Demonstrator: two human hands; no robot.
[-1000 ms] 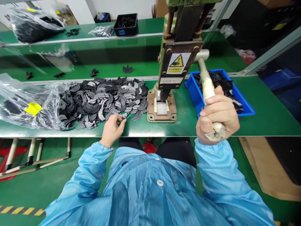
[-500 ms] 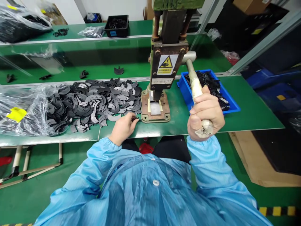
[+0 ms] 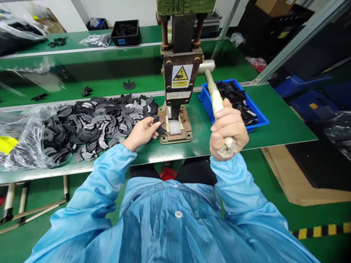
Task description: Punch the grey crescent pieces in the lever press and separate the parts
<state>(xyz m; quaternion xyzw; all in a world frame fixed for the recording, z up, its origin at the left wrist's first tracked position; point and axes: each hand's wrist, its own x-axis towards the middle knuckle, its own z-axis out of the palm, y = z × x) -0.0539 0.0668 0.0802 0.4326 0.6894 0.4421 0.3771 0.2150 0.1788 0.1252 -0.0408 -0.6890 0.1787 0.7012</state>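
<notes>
Between the thumb and fingers of my left hand point(image 3: 143, 132) is a curved black plastic piece point(image 3: 160, 127), over the left side of the press base point(image 3: 187, 128). A light metal block point(image 3: 174, 126) lies on that base, below the dark ram point(image 3: 176, 111) of the hand press point(image 3: 178, 78). My right hand point(image 3: 229, 128) is wrapped round the tape-covered press lever point(image 3: 215, 95), which slants up to the press's side. A large heap of similar curved pieces point(image 3: 98, 122) spreads over the green table left of the press.
A blue bin point(image 3: 259, 118) of black parts stands right of the press. At the left, a clear plastic bag point(image 3: 24, 146) lies by the heap. Loose pieces lie behind the heap, and a black bin point(image 3: 125, 33) sits on the far shelf. The table's front edge runs before me.
My left hand has moved from the near edge of the heap to the press base, lifting the curved black piece. My right hand keeps its grip on the lever. The view has shifted slightly.
</notes>
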